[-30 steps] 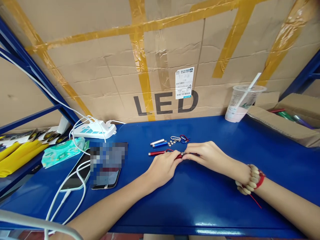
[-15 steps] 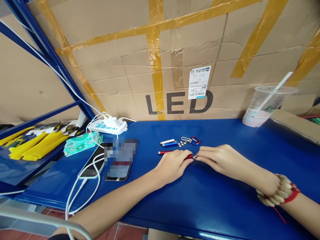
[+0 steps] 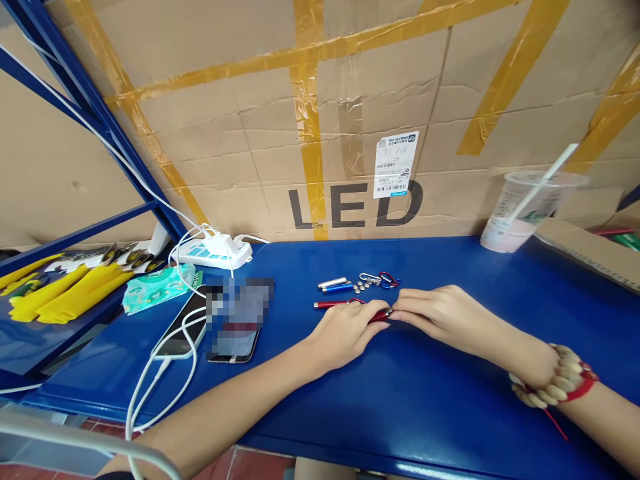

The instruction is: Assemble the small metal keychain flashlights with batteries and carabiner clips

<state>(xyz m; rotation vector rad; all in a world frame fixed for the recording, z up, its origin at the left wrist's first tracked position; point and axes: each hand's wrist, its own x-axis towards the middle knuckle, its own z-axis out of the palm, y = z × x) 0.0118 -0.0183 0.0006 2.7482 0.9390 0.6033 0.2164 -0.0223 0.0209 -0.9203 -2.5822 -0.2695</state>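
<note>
My left hand (image 3: 347,333) is closed around a slim red metal tube (image 3: 381,317), which looks like a small penlight body. Its silver end points right, where the fingertips of my right hand (image 3: 435,313) pinch it; any small part between them is hidden. Just left of my left hand lies another red tube (image 3: 324,305). Behind the hands are a silver tube (image 3: 332,283), a blue tube (image 3: 338,289) and several small round button cells (image 3: 361,287). A silver carabiner clip (image 3: 369,277) rests beside red and blue clips (image 3: 389,281).
Two phones, one black (image 3: 235,348) and one with a cable (image 3: 185,327), lie left on the blue table (image 3: 400,413). Behind them are a power strip (image 3: 215,252) and tissue pack (image 3: 159,288). A plastic cup (image 3: 520,213) stands right, before a large cardboard box (image 3: 240,153).
The view has shifted slightly. A little more of the red tube shows between my left fingers; both hands stay together at its silver end.
</note>
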